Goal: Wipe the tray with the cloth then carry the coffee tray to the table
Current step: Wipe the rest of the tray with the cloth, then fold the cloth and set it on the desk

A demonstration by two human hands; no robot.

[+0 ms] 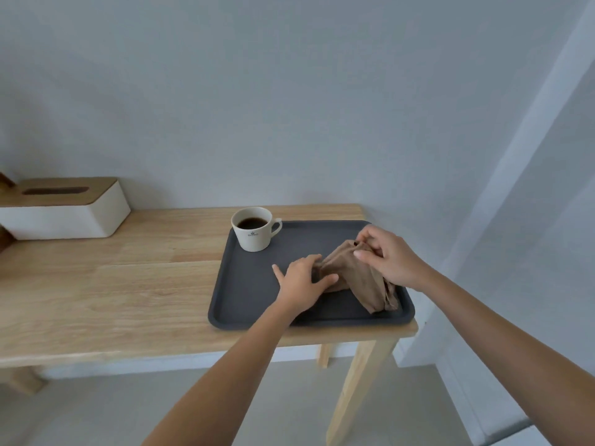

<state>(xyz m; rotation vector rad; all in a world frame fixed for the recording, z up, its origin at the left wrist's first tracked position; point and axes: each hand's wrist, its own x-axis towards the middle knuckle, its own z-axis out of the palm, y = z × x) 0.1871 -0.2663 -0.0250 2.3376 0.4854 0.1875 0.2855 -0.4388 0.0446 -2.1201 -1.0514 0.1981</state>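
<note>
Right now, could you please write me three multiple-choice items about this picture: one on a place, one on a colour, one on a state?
1. Where does the cup stand?
A. on the tray's far left corner
B. on the bare table
C. on the box

2. What colour is the tray?
A. white
B. dark grey
C. red

3. How is the cloth held?
A. by no hand
B. by the left hand only
C. by both hands

Answers:
1 A: the cup, with dark coffee in it, stands inside the tray's rim at that corner.
2 B: the tray is dark against the pale wooden table.
3 C: the left hand and the right hand both grip the crumpled cloth.
</note>
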